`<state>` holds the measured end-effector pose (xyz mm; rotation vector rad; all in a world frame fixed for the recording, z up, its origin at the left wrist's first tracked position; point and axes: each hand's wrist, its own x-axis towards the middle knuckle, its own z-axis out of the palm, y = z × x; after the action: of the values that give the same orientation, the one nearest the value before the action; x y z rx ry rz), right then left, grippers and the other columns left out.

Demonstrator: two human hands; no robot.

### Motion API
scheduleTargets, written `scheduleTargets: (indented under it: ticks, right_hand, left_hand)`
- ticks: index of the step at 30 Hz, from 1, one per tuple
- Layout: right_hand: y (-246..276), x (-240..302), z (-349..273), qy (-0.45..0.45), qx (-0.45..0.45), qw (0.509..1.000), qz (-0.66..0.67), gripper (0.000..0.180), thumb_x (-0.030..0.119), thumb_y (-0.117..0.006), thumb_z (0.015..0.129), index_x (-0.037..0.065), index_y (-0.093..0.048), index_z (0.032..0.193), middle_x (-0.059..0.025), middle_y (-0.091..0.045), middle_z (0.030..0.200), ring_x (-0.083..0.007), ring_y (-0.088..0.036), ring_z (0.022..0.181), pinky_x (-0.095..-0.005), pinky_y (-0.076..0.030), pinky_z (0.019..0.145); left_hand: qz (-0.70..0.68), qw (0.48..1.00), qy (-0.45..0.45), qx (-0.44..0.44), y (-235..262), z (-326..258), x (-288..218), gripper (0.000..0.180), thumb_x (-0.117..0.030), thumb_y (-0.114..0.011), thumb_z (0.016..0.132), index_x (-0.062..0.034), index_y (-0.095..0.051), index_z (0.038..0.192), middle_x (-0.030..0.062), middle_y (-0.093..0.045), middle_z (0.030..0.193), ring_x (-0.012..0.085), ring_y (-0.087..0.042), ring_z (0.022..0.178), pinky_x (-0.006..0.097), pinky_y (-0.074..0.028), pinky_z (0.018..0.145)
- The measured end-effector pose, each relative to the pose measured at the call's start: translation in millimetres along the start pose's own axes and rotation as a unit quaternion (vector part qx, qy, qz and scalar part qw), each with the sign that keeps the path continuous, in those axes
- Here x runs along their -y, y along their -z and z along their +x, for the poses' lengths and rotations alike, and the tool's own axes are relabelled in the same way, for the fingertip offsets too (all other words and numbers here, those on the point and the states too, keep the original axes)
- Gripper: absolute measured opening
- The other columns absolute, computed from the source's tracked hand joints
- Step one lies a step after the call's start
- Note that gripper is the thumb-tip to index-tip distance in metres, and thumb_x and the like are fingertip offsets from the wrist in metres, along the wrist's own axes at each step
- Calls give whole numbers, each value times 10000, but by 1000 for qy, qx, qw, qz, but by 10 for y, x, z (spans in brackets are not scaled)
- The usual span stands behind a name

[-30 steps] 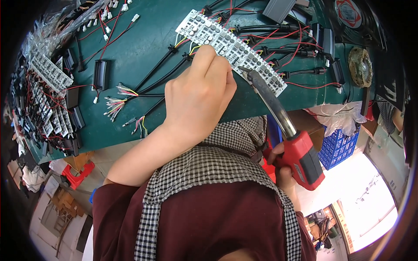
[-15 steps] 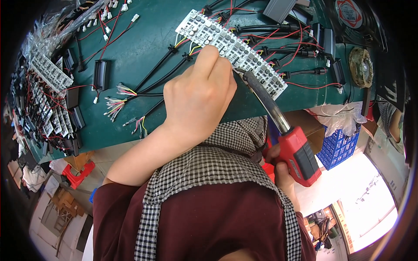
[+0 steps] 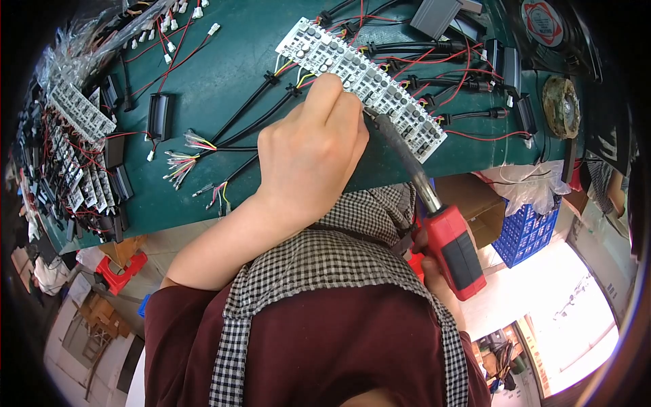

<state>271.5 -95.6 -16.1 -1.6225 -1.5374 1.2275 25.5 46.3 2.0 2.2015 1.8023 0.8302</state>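
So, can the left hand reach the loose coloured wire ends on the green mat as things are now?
Probably yes. The left hand rests on the white circuit board, and the coloured wire ends lie on bare green mat just to its left, with nothing between them. It would have to let go of the board first.

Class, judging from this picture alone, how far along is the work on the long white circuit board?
Done: black cable bundles already run to the long white circuit board. In hand: the left hand steadies it while the right hand applies a red-handled soldering iron. Left: loose coloured wire ends.
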Motion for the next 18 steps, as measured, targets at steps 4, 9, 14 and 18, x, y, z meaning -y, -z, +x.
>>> scheduleTargets:
  ticks: [4,9,14,18]
  right_hand:
    - [-20,-6,-19,-5,-11,1000,-2,588,390,-779,683,19,-608,1105,-148,-608,1146,-260,-640,913,-344,-476,766]
    - [44,16,-29,26,-7,996,-86,658,506,-731,715,-7,-593,1105,-124,-651,1004,-215,-644,833,-298,-467,711]
    - [-47,450,302,-38,-16,981,188,729,612,-651,752,-28,-570,1092,-41,-592,645,-104,-547,600,-238,-422,605]
    - [-57,532,400,-39,-22,966,255,758,615,-606,787,-17,-490,1189,-114,-618,848,-156,-588,740,-274,-451,656]
  left_hand:
    - [-10,1000,-6,-6,-1,4,10,147,-21,-688,692,-65,-563,756,15,-516,763,161,-523,514,275,-414,458]
    - [-12,1000,-4,-3,15,17,7,149,-17,-686,690,-65,-561,755,15,-513,755,160,-518,508,276,-409,454]
    - [-2,1000,-5,-5,-40,13,18,146,-20,-685,692,-66,-561,753,15,-508,748,160,-511,499,281,-405,453]
    - [22,999,-27,-20,-11,34,40,177,-36,-625,646,-79,-454,644,32,-445,749,141,-530,494,285,-417,400]
